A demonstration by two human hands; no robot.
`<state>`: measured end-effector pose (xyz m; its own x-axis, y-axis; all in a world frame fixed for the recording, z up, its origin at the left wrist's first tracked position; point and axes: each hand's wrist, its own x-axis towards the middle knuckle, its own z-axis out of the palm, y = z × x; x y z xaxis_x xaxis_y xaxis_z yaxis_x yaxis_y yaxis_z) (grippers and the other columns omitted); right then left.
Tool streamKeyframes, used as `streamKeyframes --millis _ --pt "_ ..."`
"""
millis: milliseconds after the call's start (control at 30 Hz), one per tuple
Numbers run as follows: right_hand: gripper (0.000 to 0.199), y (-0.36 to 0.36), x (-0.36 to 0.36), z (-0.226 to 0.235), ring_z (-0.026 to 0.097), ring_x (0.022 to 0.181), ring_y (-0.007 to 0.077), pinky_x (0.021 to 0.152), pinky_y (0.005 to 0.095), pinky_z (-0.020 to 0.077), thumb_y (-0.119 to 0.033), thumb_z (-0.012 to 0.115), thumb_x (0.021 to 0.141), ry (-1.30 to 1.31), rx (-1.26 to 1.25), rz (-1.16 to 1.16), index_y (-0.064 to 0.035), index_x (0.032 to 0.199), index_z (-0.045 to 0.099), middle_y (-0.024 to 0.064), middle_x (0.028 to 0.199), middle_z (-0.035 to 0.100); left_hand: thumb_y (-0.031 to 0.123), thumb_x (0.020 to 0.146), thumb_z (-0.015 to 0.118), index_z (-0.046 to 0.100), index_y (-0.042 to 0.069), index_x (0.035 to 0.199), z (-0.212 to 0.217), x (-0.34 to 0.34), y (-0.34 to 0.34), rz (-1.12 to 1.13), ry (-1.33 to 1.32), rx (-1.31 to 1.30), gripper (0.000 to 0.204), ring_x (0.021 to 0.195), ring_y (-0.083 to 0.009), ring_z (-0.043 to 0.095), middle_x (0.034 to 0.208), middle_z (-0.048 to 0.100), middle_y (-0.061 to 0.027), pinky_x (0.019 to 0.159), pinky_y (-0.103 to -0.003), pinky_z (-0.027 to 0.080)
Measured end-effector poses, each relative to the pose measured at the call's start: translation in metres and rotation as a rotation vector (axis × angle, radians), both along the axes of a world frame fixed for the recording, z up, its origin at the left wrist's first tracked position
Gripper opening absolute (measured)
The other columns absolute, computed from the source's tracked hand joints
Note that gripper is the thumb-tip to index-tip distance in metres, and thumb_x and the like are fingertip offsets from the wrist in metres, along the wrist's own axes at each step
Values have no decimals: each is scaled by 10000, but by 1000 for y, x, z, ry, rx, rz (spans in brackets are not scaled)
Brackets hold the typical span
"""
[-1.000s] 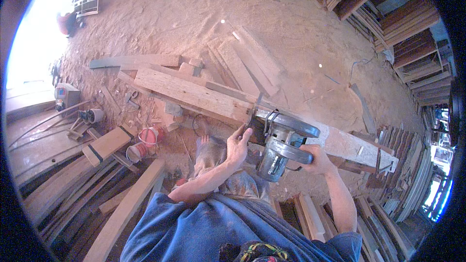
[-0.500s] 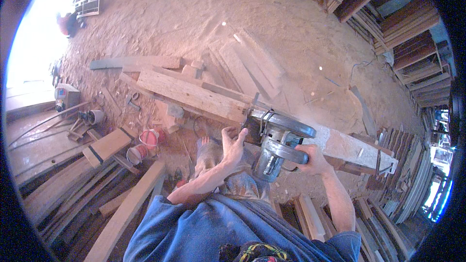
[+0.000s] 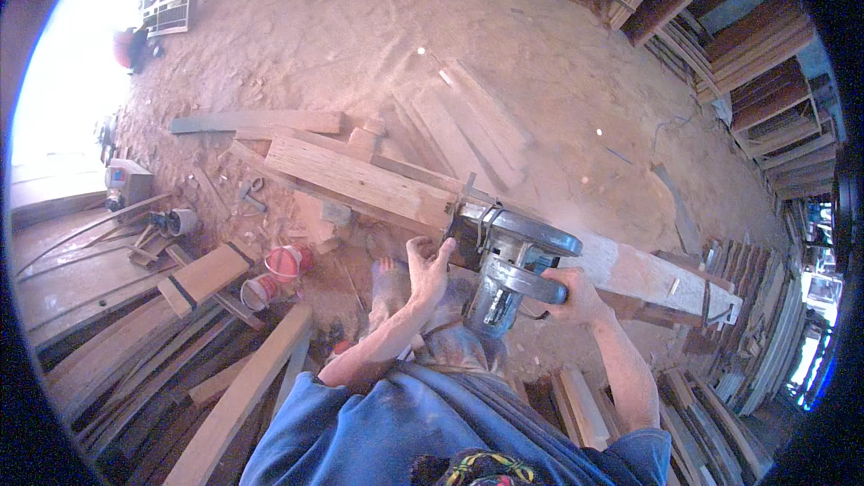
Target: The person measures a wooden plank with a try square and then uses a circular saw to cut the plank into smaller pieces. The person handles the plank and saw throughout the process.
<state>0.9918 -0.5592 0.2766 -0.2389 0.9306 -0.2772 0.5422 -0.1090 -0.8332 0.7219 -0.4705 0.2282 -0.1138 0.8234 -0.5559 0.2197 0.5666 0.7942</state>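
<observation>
We cannot see the blade of the circular saw (image 3: 508, 265): its guard and body cover it, and the cut line in the beam (image 3: 360, 182) lies hidden beneath the tool. The right hand (image 3: 576, 292) wraps the handle, so its fingertips are out of sight. The left hand (image 3: 427, 270) shows its back only; whether it presses the beam or the saw we cannot tell. Our own torso is cut off by the lower edge. The small tools on the floor (image 3: 360, 27) near the red cup (image 3: 286, 263) are too small to identify, and the upper left is washed out by glare.
</observation>
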Motion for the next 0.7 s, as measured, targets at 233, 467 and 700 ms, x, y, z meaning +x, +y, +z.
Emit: streamKeyframes --millis 233,467,700 --pt "334 -2 0 -3 675 741 341 674 412 514 -190 804 653 35 15 -1 -40 920 670 157 801 681 419 865 766 492 0 1240 -7 -2 -2 2 25 34 625 1096 -253 553 1164 587 -166 963 -372 447" --pt "327 -4 -1 -2 674 764 359 679 417 515 -174 772 657 34 68 -17 -30 932 670 167 813 674 358 882 777 436 11 1243 -3 0 -2 -3 40 39 606 971 -219 600 1056 627 -177 825 -341 493" --pt "324 -2 -2 -2 681 765 350 682 415 519 -174 774 667 19 31 -3 -39 947 683 161 828 686 429 857 771 514 15 1219 -2 -1 -2 -19 93 35 607 1085 -255 558 1172 590 -151 954 -383 449"
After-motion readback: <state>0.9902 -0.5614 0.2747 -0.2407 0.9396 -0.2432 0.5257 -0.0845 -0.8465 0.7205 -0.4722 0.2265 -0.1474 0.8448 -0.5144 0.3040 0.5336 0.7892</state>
